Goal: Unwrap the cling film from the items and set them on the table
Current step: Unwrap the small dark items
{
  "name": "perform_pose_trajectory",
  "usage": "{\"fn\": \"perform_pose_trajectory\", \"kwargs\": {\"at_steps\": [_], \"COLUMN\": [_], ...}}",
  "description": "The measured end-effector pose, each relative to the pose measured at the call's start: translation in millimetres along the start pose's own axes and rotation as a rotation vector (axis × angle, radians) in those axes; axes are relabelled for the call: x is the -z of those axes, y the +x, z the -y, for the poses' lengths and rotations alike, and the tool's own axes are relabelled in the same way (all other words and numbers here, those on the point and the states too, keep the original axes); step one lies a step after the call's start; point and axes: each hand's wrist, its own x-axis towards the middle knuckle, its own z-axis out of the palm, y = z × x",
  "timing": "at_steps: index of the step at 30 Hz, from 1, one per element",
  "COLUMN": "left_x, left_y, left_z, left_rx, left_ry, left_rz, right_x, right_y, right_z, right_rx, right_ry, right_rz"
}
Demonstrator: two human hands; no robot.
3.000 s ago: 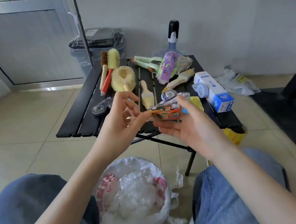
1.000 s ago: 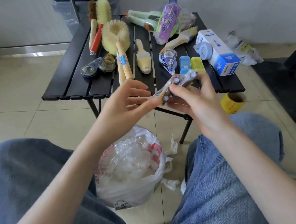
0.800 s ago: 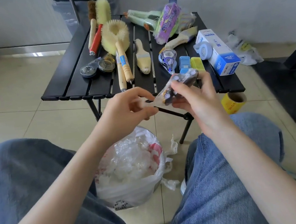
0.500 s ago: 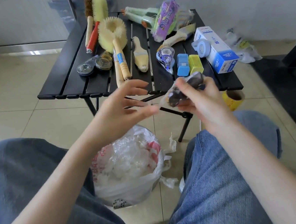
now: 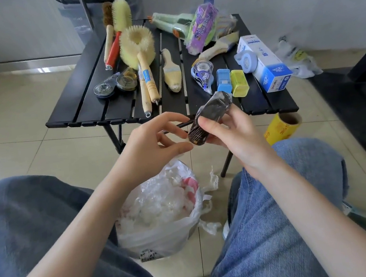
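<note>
Turned since half a second ago: dark wrapped item (image 5: 211, 118), now tilted, its film-covered upper end raised toward the table edge, lower ribbed end down beside the left fingertips. Held in the right hand (image 5: 229, 133), thumb pressed across its middle, other fingers curled behind it. Left hand (image 5: 153, 141) moved closer, thumb and forefinger narrow, tips just at the lower end; cannot tell whether any cling film is pinched between them. Beyond the fingers, on the black slatted table (image 5: 115, 104): round yellow brush (image 5: 137, 46), small blue box (image 5: 223, 78) and yellow box (image 5: 239, 82) side by side. Below both hands, between the knees, white plastic bag (image 5: 160, 210) full of crumpled film.
</note>
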Motion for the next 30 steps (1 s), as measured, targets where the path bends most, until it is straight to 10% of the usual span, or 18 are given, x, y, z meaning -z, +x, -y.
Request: {"fn": "perform_pose_trajectory", "kwargs": {"at_steps": [19, 30], "left_x": [1, 18], "left_y": [14, -3], "left_z": [-16, 1], "left_rx": [-0.169, -0.059], "left_ry": [-0.196, -0.309], "left_rz": [-0.163, 0.059], "right_x": [-2, 8], "right_y": [-7, -6], "right_z": [4, 4], "right_rx": [0.091, 0.186], "right_ry": [-0.201, -0.162], "right_rz": [0.183, 0.154]}}
